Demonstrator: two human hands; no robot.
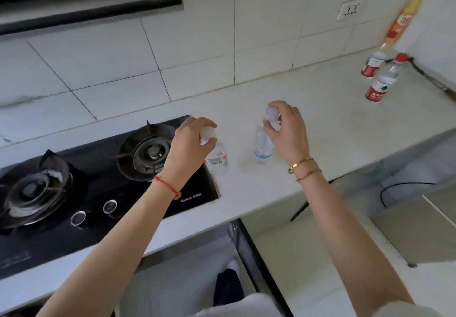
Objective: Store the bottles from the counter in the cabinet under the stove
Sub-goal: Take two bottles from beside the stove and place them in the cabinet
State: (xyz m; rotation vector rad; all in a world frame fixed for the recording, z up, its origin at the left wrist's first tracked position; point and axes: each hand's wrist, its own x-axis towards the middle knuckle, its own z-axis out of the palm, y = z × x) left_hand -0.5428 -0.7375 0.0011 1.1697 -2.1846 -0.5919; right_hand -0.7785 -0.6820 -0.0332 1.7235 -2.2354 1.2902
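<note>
We pinch each cap from above so both lift together: our left hand [191,135] on the bottle [217,157] beside the stove's [98,168] right edge, our right hand [287,129] on the mid-counter [320,124] bottle [262,146]. Both bottles seem to be standing on the counter. Three more wait in the far right corner.

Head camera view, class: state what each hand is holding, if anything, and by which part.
The left hand grips a clear bottle by its white cap. The right hand grips another clear bottle by its cap and neck. Both bottles stand on the counter.

Clear plastic bottles [263,147], glossy black stove [98,193], matt white counter [320,124].
</note>
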